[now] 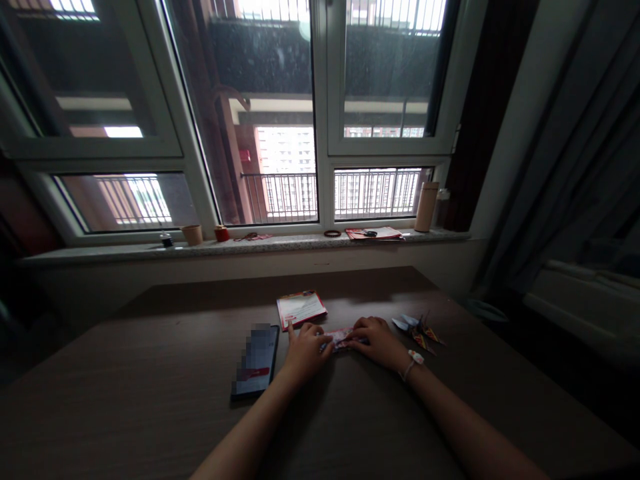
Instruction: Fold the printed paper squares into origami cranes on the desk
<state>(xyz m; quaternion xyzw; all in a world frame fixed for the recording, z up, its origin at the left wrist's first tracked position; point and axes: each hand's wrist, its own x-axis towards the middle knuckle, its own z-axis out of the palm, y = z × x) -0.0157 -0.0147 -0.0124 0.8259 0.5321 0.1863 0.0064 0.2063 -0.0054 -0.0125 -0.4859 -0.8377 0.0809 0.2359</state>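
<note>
A narrow strip of folded printed paper (341, 339) lies on the dark table between my hands. My left hand (306, 350) grips its left end, with one finger stretched out toward a white sheet with a red edge (301, 309). At the right end, my right hand (377, 341) has its fingers closed on the same paper; a bracelet sits on that wrist. Parts of the paper are hidden under my fingers. Left of my left hand lies a phone (257, 363), its screen partly pixelated. Several folded paper pieces with pointed tips (419, 331) lie right of my right hand.
Beyond the table (150, 347) runs a stone windowsill (290, 245). On it stand a tan bottle (427, 207), a brown cup (192, 235), a small red container (221, 233) and red-edged papers (375, 233) with a dark object on top. A dark curtain (545, 153) hangs at right.
</note>
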